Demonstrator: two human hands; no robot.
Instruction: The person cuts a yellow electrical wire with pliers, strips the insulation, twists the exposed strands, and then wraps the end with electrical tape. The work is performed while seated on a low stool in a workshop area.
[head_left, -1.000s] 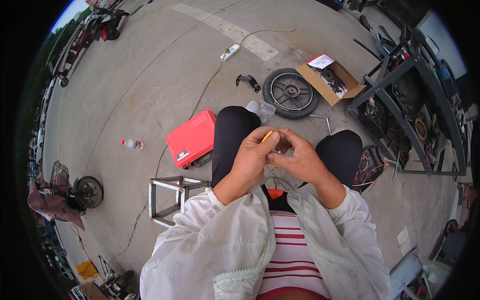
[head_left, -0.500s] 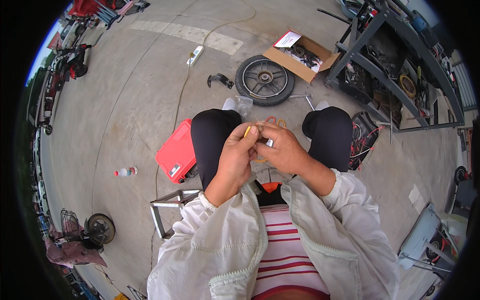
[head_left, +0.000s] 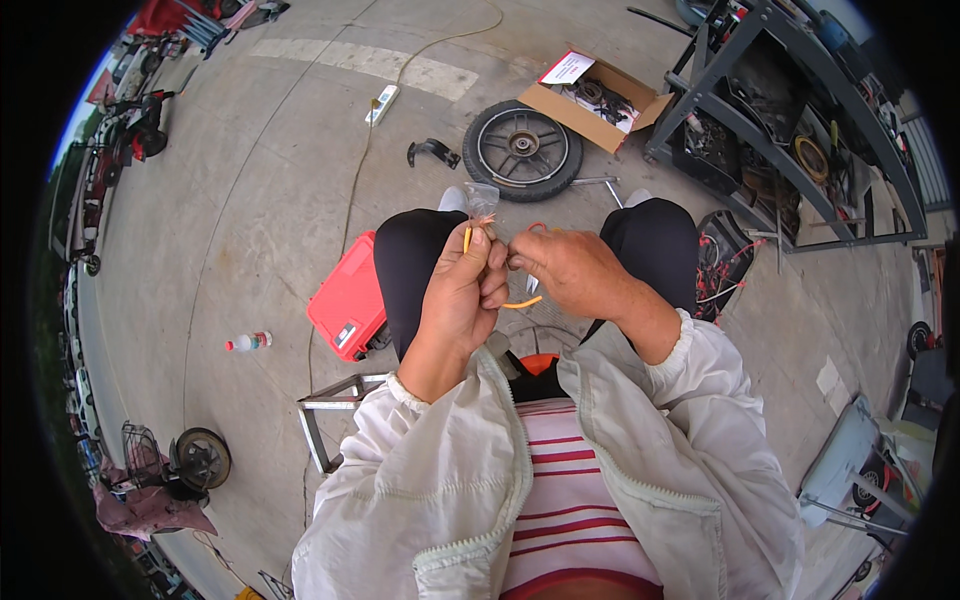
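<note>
Between my thumb and fingers, my left hand (head_left: 458, 290) pinches a yellow wire (head_left: 467, 238). Frayed bare copper strands (head_left: 484, 221) fan out above the fingertips. Another yellow length (head_left: 522, 303) pokes out below that hand; whether it belongs to the same wire is hidden. My right hand (head_left: 580, 270) is just beside the left, its fingers curled and pressed together near the left fingertips. What they grip, if anything, is hidden. A bit of red cable (head_left: 537, 226) shows behind the right knuckles.
A red toolbox (head_left: 345, 300) lies left of my knees, near a metal frame stool (head_left: 318, 440). Ahead are a spoked black wheel (head_left: 522, 150), an open cardboard box (head_left: 575, 122) and a power strip (head_left: 382, 105). A grey metal rack (head_left: 740, 165) stands at right; a bottle (head_left: 250, 341) lies left.
My hands have drawn slightly apart, the left shifting left. The copper strands now show more plainly, and a yellow length has come into sight below the left hand.
</note>
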